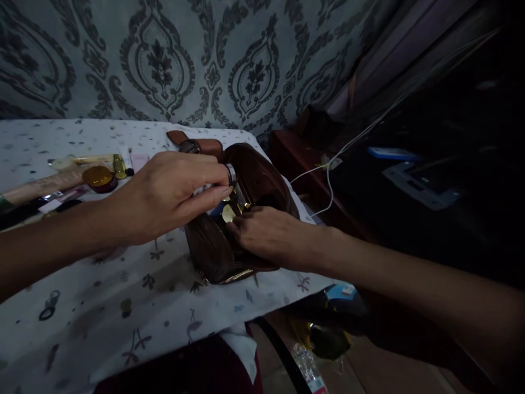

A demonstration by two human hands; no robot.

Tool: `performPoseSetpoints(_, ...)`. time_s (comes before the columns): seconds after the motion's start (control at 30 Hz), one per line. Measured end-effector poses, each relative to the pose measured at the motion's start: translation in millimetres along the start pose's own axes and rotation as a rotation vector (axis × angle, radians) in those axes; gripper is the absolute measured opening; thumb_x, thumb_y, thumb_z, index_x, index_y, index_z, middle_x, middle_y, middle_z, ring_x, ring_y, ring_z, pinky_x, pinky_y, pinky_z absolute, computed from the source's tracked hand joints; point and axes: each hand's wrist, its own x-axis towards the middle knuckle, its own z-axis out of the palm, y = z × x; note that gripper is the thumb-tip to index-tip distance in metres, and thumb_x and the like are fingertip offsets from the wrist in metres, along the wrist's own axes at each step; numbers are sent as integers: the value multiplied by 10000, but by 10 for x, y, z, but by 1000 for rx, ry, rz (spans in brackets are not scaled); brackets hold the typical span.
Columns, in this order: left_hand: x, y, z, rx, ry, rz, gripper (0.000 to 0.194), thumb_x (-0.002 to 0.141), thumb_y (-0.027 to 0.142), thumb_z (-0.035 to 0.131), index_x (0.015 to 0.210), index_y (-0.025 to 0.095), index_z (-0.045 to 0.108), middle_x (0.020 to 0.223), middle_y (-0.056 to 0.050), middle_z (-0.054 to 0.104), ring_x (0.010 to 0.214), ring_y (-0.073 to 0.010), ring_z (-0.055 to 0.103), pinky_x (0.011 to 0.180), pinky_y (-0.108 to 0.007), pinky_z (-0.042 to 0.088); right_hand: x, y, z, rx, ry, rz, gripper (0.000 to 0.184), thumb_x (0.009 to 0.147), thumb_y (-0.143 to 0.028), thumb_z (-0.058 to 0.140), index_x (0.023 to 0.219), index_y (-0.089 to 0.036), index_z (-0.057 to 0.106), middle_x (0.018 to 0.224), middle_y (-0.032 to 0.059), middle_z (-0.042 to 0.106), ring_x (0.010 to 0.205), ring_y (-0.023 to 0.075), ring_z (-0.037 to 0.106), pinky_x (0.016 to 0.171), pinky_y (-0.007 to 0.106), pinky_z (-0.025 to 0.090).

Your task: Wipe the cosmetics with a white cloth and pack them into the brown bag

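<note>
A brown zippered bag (209, 251) lies with its mouth wide on the cloth-covered surface. My left hand (176, 191) is over its left side, thumb and forefinger pinched at a small shiny silver piece (232, 174); whether that piece is loose or part of the bag I cannot tell. My right hand (270, 235) reaches into the bag from the right, fingers bent together and their tips hidden. Beside those fingers is a round pale-gold item (228, 213). Other small items inside are dark and partly covered by my hands.
Cosmetics, with an amber-lidded jar (98, 178) and a gold-capped bottle (118, 166), lie at the left on the patterned white cloth (172, 317). A white cable (356, 139) hangs on the right. Below the front edge are a plastic bottle (307, 364) and packages.
</note>
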Motion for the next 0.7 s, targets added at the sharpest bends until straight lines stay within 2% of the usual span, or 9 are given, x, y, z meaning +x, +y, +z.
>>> performPoseSetpoints(0.33, -24, -37, 24, 97, 15, 74, 337, 966, 393, 427, 718, 244, 601, 674, -22, 565, 622, -187, 509, 607, -322, 336, 22, 34, 50, 31, -9, 33, 202, 942, -319, 611, 908, -141, 700, 860, 116, 741, 811, 238, 714, 633, 309, 443)
performPoseSetpoints(0.4, -34, -40, 27, 116, 30, 97, 328, 969, 372, 429, 723, 238, 600, 680, -22, 569, 617, -181, 510, 595, -316, 333, 11, 40, 52, 26, 3, 26, 162, 930, -279, 615, 979, -144, 690, 923, 112, 734, 792, 215, 702, 611, 294, 423)
performPoseSetpoints(0.5, -52, -57, 39, 137, 59, 173, 312, 978, 326, 424, 743, 223, 602, 702, -25, 584, 623, -174, 523, 583, -304, 336, -21, 56, 54, 14, 53, -24, 225, 926, -194, 576, 1139, -149, 636, 1049, 115, 707, 770, 184, 677, 585, 283, 392)
performPoseSetpoints(0.7, -35, -109, 79, 199, 79, 259, 297, 1001, 286, 421, 778, 201, 597, 731, -34, 593, 658, -174, 537, 592, -305, 350, 2, 98, 77, 21, 63, -126, 223, 959, -165, 483, 1143, -138, 607, 924, 84, 703, 784, 201, 662, 593, 310, 369)
